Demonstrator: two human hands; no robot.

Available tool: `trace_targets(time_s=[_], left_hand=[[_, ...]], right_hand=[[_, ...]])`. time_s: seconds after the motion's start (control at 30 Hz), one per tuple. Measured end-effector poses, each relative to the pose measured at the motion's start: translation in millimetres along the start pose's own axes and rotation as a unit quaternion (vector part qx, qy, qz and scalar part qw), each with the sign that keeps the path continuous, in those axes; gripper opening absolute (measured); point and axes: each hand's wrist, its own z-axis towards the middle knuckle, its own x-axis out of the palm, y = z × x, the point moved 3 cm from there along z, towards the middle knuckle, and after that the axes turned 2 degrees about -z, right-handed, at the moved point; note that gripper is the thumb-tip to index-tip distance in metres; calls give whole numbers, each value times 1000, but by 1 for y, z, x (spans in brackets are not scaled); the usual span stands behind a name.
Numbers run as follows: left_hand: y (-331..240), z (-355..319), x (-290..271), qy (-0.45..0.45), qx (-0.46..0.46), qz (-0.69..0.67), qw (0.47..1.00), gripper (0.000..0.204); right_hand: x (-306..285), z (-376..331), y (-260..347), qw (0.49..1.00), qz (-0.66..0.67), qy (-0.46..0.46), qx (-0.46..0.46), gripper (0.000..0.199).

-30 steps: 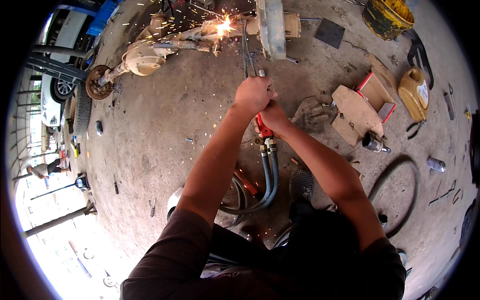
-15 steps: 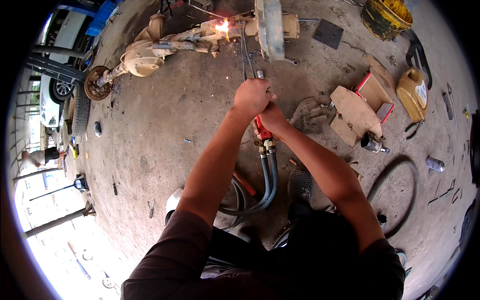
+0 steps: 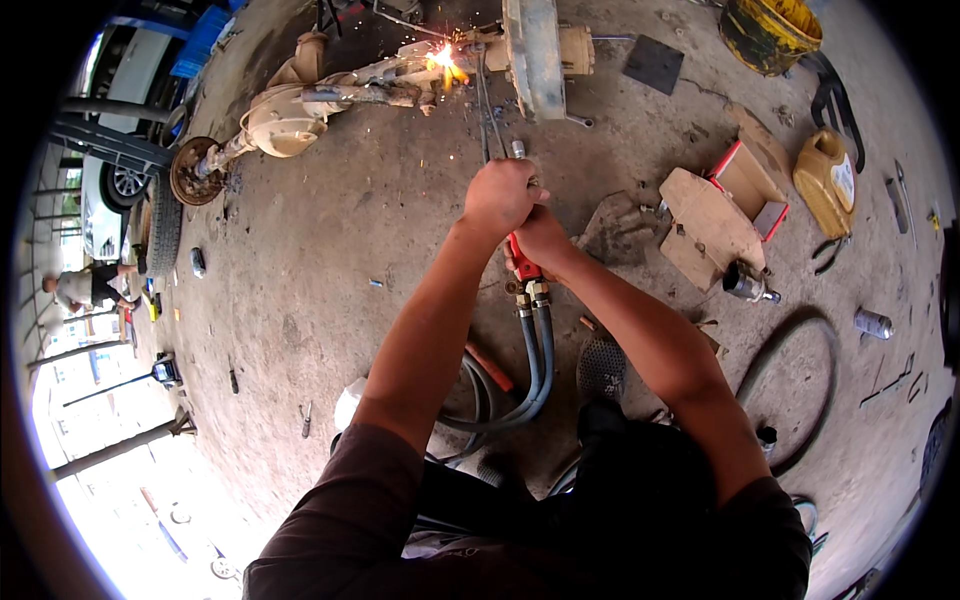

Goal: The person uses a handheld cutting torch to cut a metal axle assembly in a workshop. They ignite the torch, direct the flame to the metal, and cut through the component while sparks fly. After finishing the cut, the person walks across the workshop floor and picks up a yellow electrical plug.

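My left hand (image 3: 500,195) grips the metal tubes of a cutting torch (image 3: 489,110) just ahead of its handle. My right hand (image 3: 540,240) is closed around the torch's red handle (image 3: 523,268), from which two grey-blue hoses (image 3: 535,350) curve down toward me. The torch tip meets a rusty vehicle axle (image 3: 340,95) lying on the concrete floor, where a bright flame and sparks (image 3: 443,62) show. A flat metal plate (image 3: 530,55) stands at the axle's right end.
An open cardboard box with red edging (image 3: 725,205), a yellow jerrycan (image 3: 827,170), a yellow bucket (image 3: 770,28) and a black hose loop (image 3: 800,380) lie to the right. A car (image 3: 105,190) and a crouching person (image 3: 80,290) are at the left.
The flame at the axle stays lit; fewer sparks scatter now than a second ago. My hands hold about the same place on the torch.
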Motion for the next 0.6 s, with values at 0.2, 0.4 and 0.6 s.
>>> trace_targets(time_s=[0.2, 0.4, 0.6], left_hand=[[-2, 1, -2, -4, 5, 2, 1000, 30], [-2, 0, -3, 3, -3, 6, 1000, 30], [-1, 3, -2, 5, -4, 19, 1000, 29]], right_hand=[[0, 2, -2, 1000, 9, -5, 0, 17], [0, 4, -4, 1000, 0, -7, 3, 17], [-1, 6, -3, 1000, 17, 2, 0, 16]])
